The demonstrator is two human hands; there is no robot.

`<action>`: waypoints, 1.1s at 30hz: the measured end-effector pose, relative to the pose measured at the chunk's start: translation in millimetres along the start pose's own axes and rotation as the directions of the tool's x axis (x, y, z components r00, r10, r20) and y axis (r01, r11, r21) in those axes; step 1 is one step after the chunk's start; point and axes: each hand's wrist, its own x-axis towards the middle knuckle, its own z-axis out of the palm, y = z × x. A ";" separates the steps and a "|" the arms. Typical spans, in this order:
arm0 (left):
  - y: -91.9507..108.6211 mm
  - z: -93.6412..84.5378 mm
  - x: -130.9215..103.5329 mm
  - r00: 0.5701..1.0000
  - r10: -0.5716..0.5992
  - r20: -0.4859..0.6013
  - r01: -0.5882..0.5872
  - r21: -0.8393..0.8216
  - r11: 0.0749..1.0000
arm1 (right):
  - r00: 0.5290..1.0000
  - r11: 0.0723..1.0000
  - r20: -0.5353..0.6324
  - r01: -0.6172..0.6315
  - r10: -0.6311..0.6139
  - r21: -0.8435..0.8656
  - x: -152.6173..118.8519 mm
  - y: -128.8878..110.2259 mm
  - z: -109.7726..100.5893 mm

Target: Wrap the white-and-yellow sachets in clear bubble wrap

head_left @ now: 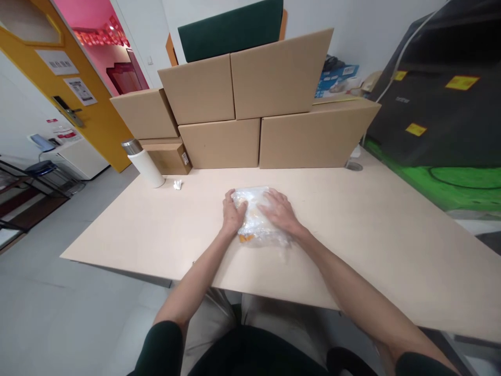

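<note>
A package in clear bubble wrap [256,222] lies on the light wooden table in front of me. A small orange patch shows at its near left corner; what else is inside, I cannot make out through the shiny plastic. My left hand [234,213] is closed around the left edge, its thumb on top. On the other side my right hand [279,211] grips the wrap with curved fingers, slightly smeared by motion. Loose plastic spreads out toward me below the right hand.
Several cardboard boxes [219,143] are stacked along the back of the table [156,235]. A white bottle [145,167] with a metal cap stands at the back left, beside a crumpled white scrap [177,184]. A large black object [430,104] stands at the right.
</note>
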 end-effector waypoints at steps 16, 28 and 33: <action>-6.2 -23.7 -5.1 0.911 0.015 0.413 -0.006 -0.023 1.000 | 0.918 0.986 0.393 0.022 0.044 -0.163 -3.2 11.3 -18.3; -8.6 -25.4 -10.5 0.904 0.042 0.425 -0.044 -0.006 0.999 | 0.940 0.978 0.341 0.074 -0.004 -0.194 -3.4 19.5 -11.5; -6.9 -26.6 -11.7 0.903 0.051 0.427 -0.057 0.000 0.998 | 0.936 0.978 0.352 0.077 -0.005 -0.193 -4.3 16.0 -14.5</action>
